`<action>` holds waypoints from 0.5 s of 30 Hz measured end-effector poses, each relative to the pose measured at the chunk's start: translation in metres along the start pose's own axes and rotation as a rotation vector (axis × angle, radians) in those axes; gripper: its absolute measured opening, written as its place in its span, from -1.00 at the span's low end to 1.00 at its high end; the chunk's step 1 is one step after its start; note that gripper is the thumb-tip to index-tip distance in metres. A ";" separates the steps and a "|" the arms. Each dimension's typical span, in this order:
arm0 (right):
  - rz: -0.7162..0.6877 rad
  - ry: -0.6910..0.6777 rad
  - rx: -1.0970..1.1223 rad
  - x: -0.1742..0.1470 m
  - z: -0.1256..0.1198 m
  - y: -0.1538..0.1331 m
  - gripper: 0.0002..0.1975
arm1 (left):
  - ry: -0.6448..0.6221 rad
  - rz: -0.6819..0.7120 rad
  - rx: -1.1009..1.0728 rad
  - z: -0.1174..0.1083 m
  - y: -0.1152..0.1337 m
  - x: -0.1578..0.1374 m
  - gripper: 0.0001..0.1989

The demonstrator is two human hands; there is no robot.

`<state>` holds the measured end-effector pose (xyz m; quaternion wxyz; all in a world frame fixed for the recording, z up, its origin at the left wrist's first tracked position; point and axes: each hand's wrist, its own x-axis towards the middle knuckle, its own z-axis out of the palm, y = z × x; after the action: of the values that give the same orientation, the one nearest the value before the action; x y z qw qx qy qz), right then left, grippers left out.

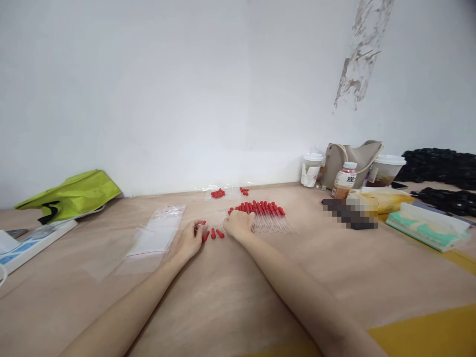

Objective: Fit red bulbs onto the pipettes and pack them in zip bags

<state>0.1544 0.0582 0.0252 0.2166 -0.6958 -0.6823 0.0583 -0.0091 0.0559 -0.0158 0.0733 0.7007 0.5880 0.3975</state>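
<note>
My left hand pinches a red rubber dropper bulb between thumb and fingers. Several loose red bulbs lie on the brown paper just right of it. At the left end of a row of glass droppers with red bulbs is my right hand. Its fingers are curled closed and turned away, so what they hold, if anything, is hidden. The droppers lie side by side, their thin clear tubes pointing toward me and to the right.
Clear zip bags lie flat on the left. Two small piles of red bulbs rest near the wall. A green bag and power strip are far left. On the right stand cups, a drink bottle and a tissue pack.
</note>
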 end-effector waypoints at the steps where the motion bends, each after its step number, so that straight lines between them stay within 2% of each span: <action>1: -0.026 0.044 0.005 -0.003 -0.003 0.005 -0.74 | 0.007 0.020 0.012 -0.001 0.000 0.000 -0.75; 4: -0.172 0.171 0.105 -0.016 -0.014 0.030 -0.75 | 0.023 0.076 0.043 -0.007 0.007 -0.002 -0.73; 7: -0.382 0.176 0.282 -0.036 -0.020 0.065 -0.76 | 0.039 0.158 0.046 -0.018 0.024 -0.008 -0.73; 10: -0.528 0.218 0.302 -0.056 -0.022 0.100 -0.74 | -0.045 0.330 -0.017 -0.025 0.047 -0.019 -0.77; 12: -0.567 0.196 0.266 -0.066 -0.023 0.116 -0.73 | -0.157 0.407 -0.088 -0.022 0.059 -0.028 -0.78; 15: -0.515 0.196 0.269 -0.073 -0.024 0.126 -0.74 | -0.276 0.417 -0.166 -0.009 0.065 -0.039 -0.80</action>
<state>0.2755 -0.0155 -0.0166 0.3790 -0.4674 -0.7983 0.0239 0.0349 -0.0015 0.0090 0.1265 0.8460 0.3806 0.3514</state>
